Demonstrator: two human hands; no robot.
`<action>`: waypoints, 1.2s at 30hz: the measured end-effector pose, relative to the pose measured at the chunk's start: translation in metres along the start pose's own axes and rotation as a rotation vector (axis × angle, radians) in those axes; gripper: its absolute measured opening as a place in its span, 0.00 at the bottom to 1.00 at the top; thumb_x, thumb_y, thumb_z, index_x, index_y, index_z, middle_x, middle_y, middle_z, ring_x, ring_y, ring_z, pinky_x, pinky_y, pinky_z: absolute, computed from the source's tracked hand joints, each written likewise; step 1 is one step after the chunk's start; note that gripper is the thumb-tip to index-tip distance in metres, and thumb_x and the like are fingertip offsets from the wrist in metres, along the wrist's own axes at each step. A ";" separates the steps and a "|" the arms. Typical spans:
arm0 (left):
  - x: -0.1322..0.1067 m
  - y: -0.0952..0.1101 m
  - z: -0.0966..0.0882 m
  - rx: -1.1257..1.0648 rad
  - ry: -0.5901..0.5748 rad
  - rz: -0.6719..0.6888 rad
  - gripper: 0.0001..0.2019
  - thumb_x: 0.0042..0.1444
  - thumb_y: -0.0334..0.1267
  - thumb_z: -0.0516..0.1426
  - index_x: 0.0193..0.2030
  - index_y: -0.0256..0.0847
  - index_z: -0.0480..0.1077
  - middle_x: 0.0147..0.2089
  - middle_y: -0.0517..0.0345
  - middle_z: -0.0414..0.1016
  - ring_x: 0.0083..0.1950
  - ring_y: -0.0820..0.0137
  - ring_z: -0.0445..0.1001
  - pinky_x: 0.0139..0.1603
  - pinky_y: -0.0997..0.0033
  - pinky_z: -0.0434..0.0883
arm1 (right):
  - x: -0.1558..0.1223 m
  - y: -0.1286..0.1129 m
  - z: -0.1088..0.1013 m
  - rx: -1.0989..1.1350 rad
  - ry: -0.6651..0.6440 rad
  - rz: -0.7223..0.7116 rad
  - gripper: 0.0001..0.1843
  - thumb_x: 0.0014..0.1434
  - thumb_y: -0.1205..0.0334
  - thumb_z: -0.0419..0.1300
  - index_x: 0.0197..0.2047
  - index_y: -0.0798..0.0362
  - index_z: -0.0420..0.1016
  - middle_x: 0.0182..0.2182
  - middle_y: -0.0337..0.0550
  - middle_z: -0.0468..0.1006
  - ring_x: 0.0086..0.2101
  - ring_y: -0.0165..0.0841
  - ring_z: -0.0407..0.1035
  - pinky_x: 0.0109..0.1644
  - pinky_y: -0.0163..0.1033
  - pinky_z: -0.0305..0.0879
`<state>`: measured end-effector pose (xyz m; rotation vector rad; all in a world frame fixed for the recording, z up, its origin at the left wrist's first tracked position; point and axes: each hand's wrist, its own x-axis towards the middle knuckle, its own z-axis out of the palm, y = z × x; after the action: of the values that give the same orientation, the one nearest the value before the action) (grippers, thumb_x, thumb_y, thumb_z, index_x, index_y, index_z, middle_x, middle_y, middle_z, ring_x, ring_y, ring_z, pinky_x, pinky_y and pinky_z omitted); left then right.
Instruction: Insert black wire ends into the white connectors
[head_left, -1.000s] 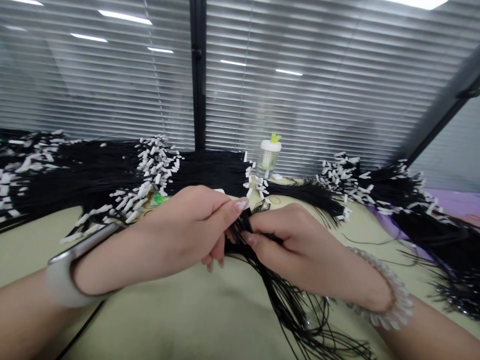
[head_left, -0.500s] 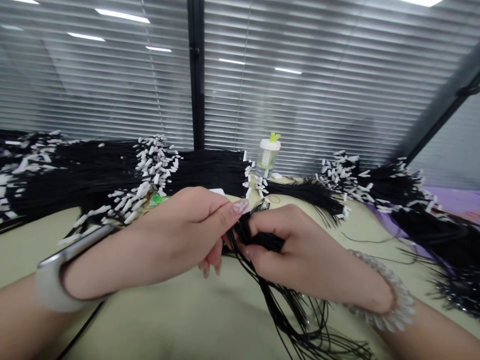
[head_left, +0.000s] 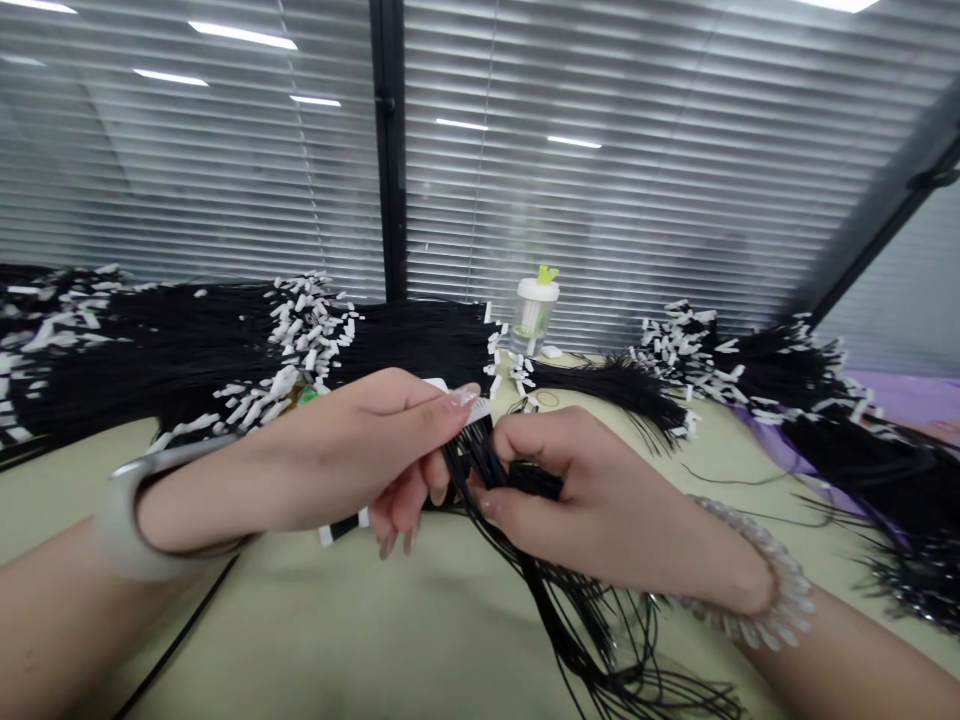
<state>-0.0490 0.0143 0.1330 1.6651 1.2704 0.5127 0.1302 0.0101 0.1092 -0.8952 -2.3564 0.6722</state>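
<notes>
My left hand [head_left: 352, 450], with a silvery watch on the wrist, pinches a white connector [head_left: 478, 411] between thumb and fingers. Black wires run down from that connector. Close by, my right hand [head_left: 585, 505], a clear bead bracelet at its wrist, is closed around the bundle of black wires [head_left: 551, 610] just below the connector. The loose wire ends fan out towards me on the pale table. Under my left hand a black piece with white ends [head_left: 327, 534] pokes out, mostly hidden.
Piles of black wires with white connectors [head_left: 420, 340] lie along the back and left. More wire bundles [head_left: 885, 480] lie at the right, partly on purple sheeting [head_left: 911, 390]. A clear cup with a white lid [head_left: 534, 318] stands by the window blinds. A rubber band [head_left: 547, 398] lies near it.
My left hand has shifted slightly left and turned, so more of the white connector and its wires shows. The black piece with white ends now shows under it. My right hand has barely moved.
</notes>
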 end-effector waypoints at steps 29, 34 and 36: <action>0.003 0.000 0.005 0.257 -0.010 0.057 0.19 0.54 0.44 0.48 0.14 0.40 0.57 0.09 0.65 0.63 0.13 0.77 0.64 0.14 0.82 0.59 | 0.004 0.012 -0.007 -0.059 -0.145 -0.006 0.06 0.49 0.69 0.51 0.22 0.56 0.63 0.18 0.32 0.58 0.21 0.20 0.49 0.22 0.28 0.47; 0.003 0.005 0.006 0.175 0.051 0.029 0.19 0.53 0.44 0.49 0.13 0.40 0.58 0.08 0.65 0.62 0.12 0.78 0.62 0.14 0.82 0.60 | 0.008 0.023 -0.023 -0.177 -0.182 0.112 0.10 0.48 0.70 0.49 0.26 0.54 0.72 0.17 0.32 0.63 0.17 0.20 0.50 0.19 0.27 0.47; -0.001 0.010 0.002 0.162 0.120 0.055 0.20 0.52 0.44 0.49 0.12 0.40 0.58 0.08 0.64 0.61 0.12 0.78 0.62 0.14 0.82 0.61 | 0.009 0.031 -0.031 -0.190 -0.170 0.167 0.13 0.50 0.69 0.48 0.32 0.53 0.74 0.18 0.33 0.66 0.17 0.20 0.54 0.19 0.27 0.50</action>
<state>-0.0427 0.0124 0.1405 1.8316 1.3868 0.5625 0.1578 0.0449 0.1155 -1.1693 -2.5496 0.6181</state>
